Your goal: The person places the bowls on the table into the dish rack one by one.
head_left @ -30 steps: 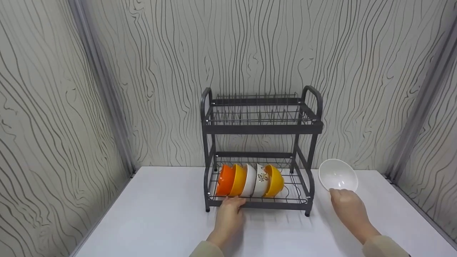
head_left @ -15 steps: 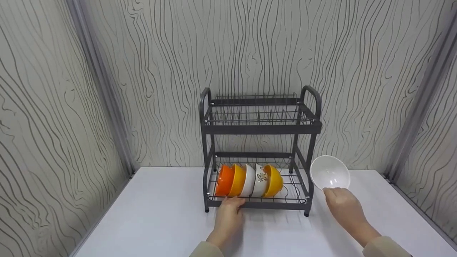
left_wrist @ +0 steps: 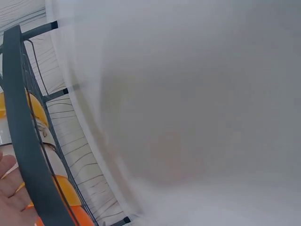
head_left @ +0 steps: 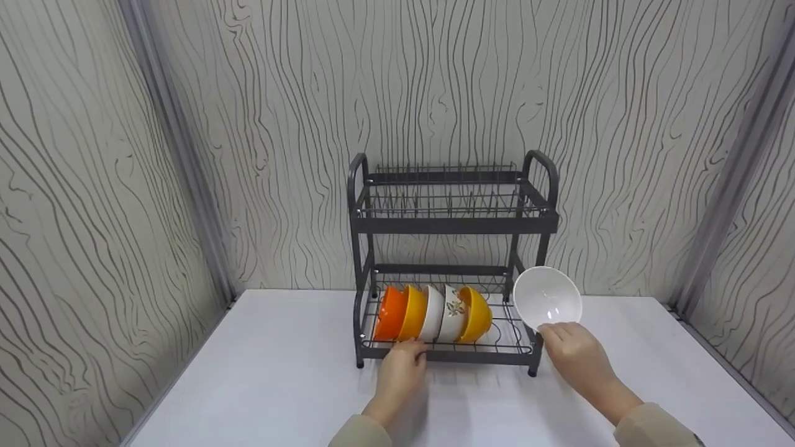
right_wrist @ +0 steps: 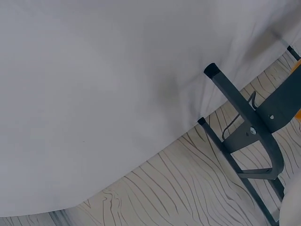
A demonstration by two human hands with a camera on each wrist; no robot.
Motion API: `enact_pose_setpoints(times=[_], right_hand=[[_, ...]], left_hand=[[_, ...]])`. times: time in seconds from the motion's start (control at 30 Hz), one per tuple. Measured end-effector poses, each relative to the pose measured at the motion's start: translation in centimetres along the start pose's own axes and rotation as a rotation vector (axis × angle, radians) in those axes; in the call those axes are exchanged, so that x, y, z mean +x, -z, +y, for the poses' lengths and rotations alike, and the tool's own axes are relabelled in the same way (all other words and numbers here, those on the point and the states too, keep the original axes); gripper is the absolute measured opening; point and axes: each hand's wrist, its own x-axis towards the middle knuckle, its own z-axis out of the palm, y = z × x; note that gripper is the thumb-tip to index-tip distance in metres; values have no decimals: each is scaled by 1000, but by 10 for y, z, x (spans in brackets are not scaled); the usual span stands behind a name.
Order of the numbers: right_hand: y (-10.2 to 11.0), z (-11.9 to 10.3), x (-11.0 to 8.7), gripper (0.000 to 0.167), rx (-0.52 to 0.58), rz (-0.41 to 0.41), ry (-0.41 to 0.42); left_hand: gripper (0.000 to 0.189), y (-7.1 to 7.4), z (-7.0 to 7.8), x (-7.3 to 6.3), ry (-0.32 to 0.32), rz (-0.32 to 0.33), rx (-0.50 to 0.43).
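My right hand (head_left: 574,354) pinches the lower rim of a white bowl (head_left: 543,295), its inside facing me, at the right side of the dark two-tier dish rack (head_left: 450,356). The bowl overlaps the rack's right front post in the head view. Only a sliver of this white bowl (right_wrist: 292,202) shows in the right wrist view. My left hand (head_left: 400,369) is at the rack's lower front rail, fingertips right at the bowls. On that shelf stand, tilted in a row, an orange bowl (head_left: 390,315), a yellow bowl (head_left: 413,313), a white bowl (head_left: 433,315), a flower-patterned bowl (head_left: 453,316) and another yellow bowl (head_left: 477,316).
The rack's upper tier (head_left: 456,225) has upright wire dividers. It stands on a white table (head_left: 261,372) close to the wood-grain patterned back wall (head_left: 298,155). Patterned side walls (head_left: 74,248) rise at the left and right.
My right hand has moved left with the white bowl, from beside the rack to its right front post. My left hand has stayed at the front rail.
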Motion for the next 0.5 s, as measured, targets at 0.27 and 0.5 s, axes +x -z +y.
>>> enact_pose_setpoints(times=[0.27, 0.5], right_hand=[[-6, -17, 15, 42, 39, 25, 45], [-11, -38, 20, 46, 126, 22, 96]], left_hand=[[15, 0, 26, 2, -67, 57, -105], [32, 2, 44, 8, 127, -181, -384]])
